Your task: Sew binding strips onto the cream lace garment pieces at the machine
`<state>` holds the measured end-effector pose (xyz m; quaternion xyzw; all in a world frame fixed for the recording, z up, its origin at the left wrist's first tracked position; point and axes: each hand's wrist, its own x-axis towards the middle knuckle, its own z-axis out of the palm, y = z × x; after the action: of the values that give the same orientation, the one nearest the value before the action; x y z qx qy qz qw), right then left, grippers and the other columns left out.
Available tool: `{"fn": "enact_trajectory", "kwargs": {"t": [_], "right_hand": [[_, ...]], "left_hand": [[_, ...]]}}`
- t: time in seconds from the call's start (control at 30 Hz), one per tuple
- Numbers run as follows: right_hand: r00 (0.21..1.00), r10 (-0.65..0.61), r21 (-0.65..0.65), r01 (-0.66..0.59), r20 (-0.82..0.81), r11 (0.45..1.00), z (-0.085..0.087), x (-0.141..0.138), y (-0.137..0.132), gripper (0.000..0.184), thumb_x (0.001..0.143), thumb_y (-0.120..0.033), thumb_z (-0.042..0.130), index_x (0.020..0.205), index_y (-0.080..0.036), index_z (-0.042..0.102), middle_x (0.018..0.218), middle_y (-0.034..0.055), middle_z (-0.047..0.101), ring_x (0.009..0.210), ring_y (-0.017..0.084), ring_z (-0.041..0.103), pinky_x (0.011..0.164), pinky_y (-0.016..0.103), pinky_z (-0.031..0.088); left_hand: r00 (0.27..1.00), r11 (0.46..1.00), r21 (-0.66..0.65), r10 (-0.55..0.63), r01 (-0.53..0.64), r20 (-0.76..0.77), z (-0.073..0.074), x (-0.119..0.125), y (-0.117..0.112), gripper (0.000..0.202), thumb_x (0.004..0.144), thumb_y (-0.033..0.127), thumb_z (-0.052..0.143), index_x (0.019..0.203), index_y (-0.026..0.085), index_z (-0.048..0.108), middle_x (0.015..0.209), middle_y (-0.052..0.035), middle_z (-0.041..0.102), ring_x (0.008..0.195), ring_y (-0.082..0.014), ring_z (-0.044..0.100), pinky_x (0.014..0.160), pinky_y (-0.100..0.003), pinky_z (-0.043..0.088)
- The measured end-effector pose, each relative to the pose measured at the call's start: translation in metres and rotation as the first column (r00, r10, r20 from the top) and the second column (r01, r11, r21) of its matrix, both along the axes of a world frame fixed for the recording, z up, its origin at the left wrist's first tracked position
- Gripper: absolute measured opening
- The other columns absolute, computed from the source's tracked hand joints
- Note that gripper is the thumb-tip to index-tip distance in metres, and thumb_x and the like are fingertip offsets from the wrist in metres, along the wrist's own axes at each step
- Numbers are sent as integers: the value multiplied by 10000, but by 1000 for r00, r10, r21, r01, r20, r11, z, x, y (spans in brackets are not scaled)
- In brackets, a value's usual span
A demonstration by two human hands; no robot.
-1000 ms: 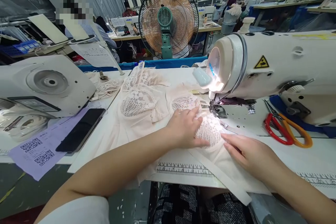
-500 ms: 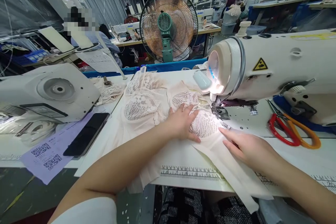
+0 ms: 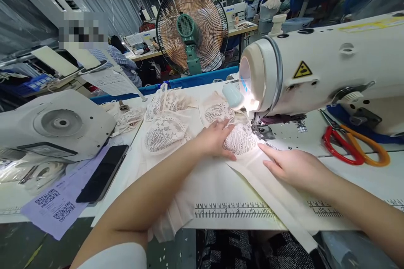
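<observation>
A cream bra with lace cups (image 3: 241, 139) lies on the table, one cup beside the lit presser foot (image 3: 263, 132) of the white sewing machine (image 3: 328, 54). My left hand (image 3: 213, 139) rests flat on it, left of that cup, with fingers spread. At the cup's lower right, my right hand (image 3: 292, 166) touches the bra's plain fabric with its forefinger stretched out and thumb apart; its other fingers are partly hidden. A pale fabric band (image 3: 284, 210) runs under this hand and over the table's front edge. Another lace piece (image 3: 166, 134) lies to the left.
Red- and orange-handled scissors (image 3: 355, 145) lie at right. A phone (image 3: 102, 174) rests on a printed paper (image 3: 52, 210) at left, near a second machine (image 3: 59, 124). Behind the table stand a large fan (image 3: 192, 29) and a person in a striped sleeve (image 3: 121, 63).
The whole view has shifted and tilted slightly. Both hands keep nearly the same places on the bra; the left fingers appear slightly closer together.
</observation>
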<state>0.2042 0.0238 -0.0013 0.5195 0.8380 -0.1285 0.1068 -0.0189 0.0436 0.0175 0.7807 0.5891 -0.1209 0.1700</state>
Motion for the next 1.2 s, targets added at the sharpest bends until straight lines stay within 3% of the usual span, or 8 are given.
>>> {"fn": "enact_trajectory", "kwargs": {"t": [0.33, 0.63, 0.9, 1.03, 1.2], "right_hand": [[993, 5, 58, 2, -117, 998, -10, 4, 3, 488, 856, -350, 382, 1330, -272, 471, 786, 57, 720, 701, 256, 648, 522, 298, 412], [942, 133, 97, -108, -307, 989, -26, 22, -3, 467, 881, -357, 291, 1252, -230, 544, 1028, 74, 693, 881, 271, 647, 650, 383, 504], [919, 154, 136, -112, -362, 984, -32, 25, -1, 439, 880, -351, 322, 1220, -232, 574, 1049, 79, 691, 834, 253, 663, 605, 356, 517], [909, 168, 150, -118, -381, 982, -31, 25, -1, 427, 885, -341, 335, 1214, -219, 578, 1043, 88, 691, 815, 248, 662, 602, 350, 514], [903, 179, 147, -131, -391, 980, -28, 25, -2, 416, 893, -318, 336, 1217, -200, 568, 1035, 96, 688, 825, 252, 652, 619, 358, 507]], "left_hand": [[998, 999, 1, -44, 44, 55, 1, -13, 29, 1070, 613, 571, 698, 1448, 225, 127, 1534, -89, 5, 1397, -322, 38, 1107, -465, 187], [995, 999, 5, -50, 50, 89, -4, -18, 36, 1081, 599, 589, 703, 1449, 225, 143, 1533, -99, 47, 1397, -315, 51, 1116, -439, 179], [989, 996, 62, -66, 59, 133, -5, -24, 48, 1049, 614, 555, 700, 1445, 233, 149, 1512, -106, 152, 1371, -326, 169, 1101, -419, 231], [989, 994, 91, -75, 64, 125, -3, -26, 52, 966, 631, 515, 697, 1422, 209, 234, 1482, -122, 224, 1354, -321, 220, 1080, -403, 281], [998, 990, 140, -34, 26, 56, 12, -21, 47, 872, 651, 497, 694, 1378, 207, 310, 1493, -121, 190, 1317, -312, 303, 1022, -395, 362]]}}
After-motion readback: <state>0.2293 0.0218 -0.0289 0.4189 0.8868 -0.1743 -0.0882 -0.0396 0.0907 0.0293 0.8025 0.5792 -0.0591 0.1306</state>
